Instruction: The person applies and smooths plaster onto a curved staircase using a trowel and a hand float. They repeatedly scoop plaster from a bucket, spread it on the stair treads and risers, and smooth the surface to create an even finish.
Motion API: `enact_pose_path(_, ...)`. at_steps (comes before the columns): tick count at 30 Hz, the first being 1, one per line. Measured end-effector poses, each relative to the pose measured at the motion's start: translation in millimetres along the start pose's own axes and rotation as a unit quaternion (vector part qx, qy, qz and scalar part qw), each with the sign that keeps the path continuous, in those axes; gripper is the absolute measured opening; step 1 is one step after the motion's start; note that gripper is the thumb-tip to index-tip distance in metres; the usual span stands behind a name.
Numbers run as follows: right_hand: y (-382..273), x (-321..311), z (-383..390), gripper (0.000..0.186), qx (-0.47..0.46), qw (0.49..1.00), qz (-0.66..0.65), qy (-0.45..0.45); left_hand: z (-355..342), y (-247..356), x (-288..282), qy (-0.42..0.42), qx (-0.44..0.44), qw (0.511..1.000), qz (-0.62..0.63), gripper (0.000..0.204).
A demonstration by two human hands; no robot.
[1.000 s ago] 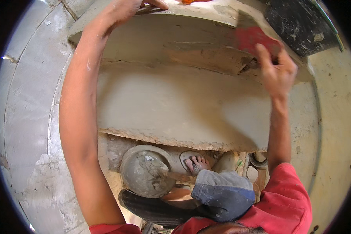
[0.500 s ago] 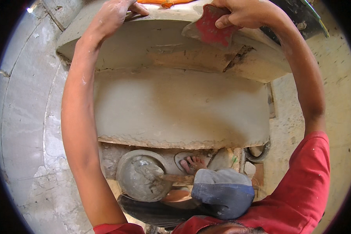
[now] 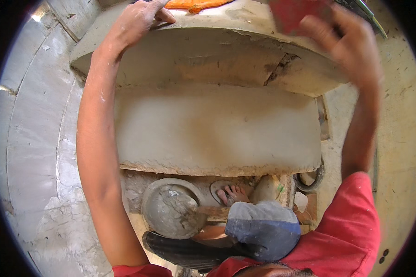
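Note:
My left hand (image 3: 136,21) rests at the far left on the upper cement ledge (image 3: 245,16), fingers apart, partly cut off by the top of the view. My right hand (image 3: 351,44), smeared by motion, grips a flat red scraper (image 3: 298,14) at the far right, over the ledge's edge. Below the ledge is a grey plastered upright face (image 3: 203,55), with a rough dark patch toward its right. Nearer me lies a broad smooth slab of grey plaster (image 3: 217,127) with a ragged front edge.
A round basin (image 3: 150,207) of wet grey mortar stands near my bare foot (image 3: 233,194), a wooden handle (image 3: 212,211) leaning out of it. An orange object (image 3: 194,4) lies on the ledge. Along the left runs a grey wall (image 3: 37,134); a dark ring (image 3: 316,180) sits right of the slab.
My right hand has swung right and up with the red scraper, away from the ledge's front edge. My left hand stays almost in place.

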State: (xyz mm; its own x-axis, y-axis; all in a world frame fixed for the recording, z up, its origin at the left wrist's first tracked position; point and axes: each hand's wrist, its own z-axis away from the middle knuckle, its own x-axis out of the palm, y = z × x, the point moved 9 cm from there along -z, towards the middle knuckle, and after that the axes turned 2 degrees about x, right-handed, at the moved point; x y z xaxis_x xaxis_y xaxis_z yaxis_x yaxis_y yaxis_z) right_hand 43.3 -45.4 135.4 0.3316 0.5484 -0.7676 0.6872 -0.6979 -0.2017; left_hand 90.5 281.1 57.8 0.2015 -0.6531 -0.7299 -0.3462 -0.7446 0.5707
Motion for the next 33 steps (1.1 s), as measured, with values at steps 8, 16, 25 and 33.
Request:
enact_pose_path(8,-44.2,181.0,84.0,0.02,-0.055,0.983,-0.104,0.138,-31.1,58.0,55.5,-0.026,0.066,0.997,-0.044,0.075)
enact_pose_path(16,24.2,131.8,92.4,0.014,-0.005,0.96,-0.072,0.272,-31.4,45.0,70.0,-0.065,0.02,0.993,0.095,0.081)
enact_pose_path(25,86.4,62.8,131.8,0.018,0.121,0.957,-0.081,0.252,-29.6,48.8,70.5,-0.07,0.031,0.994,0.08,0.086)
enact_pose_path(33,1.4,79.0,34.8,0.027,-0.198,0.966,0.091,-0.136,-29.9,38.8,68.3,-0.057,-0.026,0.991,0.119,0.086)
